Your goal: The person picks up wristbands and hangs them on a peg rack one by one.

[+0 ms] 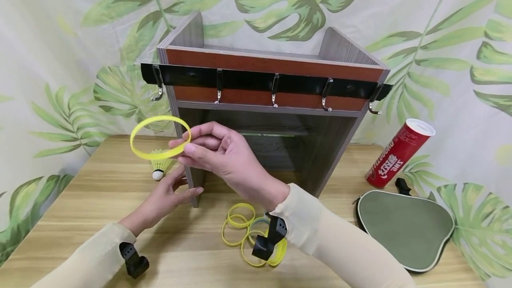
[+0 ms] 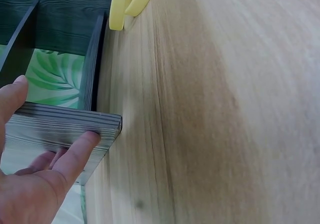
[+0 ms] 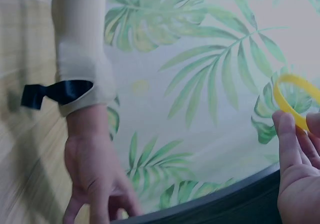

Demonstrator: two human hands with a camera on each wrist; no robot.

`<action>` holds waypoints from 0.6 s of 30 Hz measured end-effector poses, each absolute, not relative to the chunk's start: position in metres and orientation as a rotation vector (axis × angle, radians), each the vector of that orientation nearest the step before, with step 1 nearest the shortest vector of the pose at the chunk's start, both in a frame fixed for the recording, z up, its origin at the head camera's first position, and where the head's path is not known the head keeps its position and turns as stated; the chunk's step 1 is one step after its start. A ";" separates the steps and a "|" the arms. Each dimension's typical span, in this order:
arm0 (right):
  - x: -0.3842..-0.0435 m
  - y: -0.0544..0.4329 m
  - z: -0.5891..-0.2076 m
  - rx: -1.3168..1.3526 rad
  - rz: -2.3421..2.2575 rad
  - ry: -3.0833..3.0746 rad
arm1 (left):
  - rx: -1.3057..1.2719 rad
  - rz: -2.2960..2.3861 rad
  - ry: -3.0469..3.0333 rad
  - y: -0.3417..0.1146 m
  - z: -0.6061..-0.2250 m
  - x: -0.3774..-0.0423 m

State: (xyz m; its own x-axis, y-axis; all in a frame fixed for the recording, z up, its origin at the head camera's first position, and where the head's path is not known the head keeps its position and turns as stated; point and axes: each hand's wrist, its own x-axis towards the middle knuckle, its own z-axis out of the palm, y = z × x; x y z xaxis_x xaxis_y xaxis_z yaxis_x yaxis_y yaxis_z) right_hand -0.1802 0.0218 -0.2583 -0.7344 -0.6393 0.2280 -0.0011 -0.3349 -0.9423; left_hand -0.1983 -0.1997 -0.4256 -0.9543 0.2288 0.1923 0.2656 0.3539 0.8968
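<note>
Yellow ring (image 1: 159,118): up in the air, near the left side of the wooden shelf (image 1: 300,62); in the head view it shows a bit below the left end hook (image 1: 160,84).
Right hand (image 1: 224,152): thumb and fingertips pinch just one side of the ring, which leaves the loop wide and round (it looks soft and bendy, I think).
Left hand (image 1: 166,199): low down, thumb and fingers hold the front edge of the side board (image 2: 65,118). Most likely this grip is there to make the shelf steady.
Shelf: stands on the bench (image 1: 88,203) with its front to the person, so it is easy to reach.
Five hooks (image 1: 275,86): in a row on a black strip (image 1: 244,78), curling outward so they poke out from the shelf.
Loose rings (image 1: 280,256): a messy pile on the bench, some overlapping, close to the person.
Shuttlecock (image 1: 158,174): on the bench just beyond the left hand.
Red tube (image 1: 394,154): on its end at the right; its lean may come from the lens.
Green case (image 1: 404,230): lies flat near the tube.
Leafy cloth (image 1: 60,34): hangs behind.
</note>
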 end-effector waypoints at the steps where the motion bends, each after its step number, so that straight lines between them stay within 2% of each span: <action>1: -0.180 0.020 -0.256 -0.834 -2.130 1.483 | -0.463 -1.703 -2.564 -0.200 -0.425 -0.198; 9: -0.178 0.007 -0.244 -0.864 -2.254 1.397 | -0.514 -1.706 -2.515 -0.199 -0.427 -0.203; 18: -0.177 -0.004 -0.246 -0.744 -2.357 1.440 | -0.532 -1.727 -2.493 -0.201 -0.431 -0.202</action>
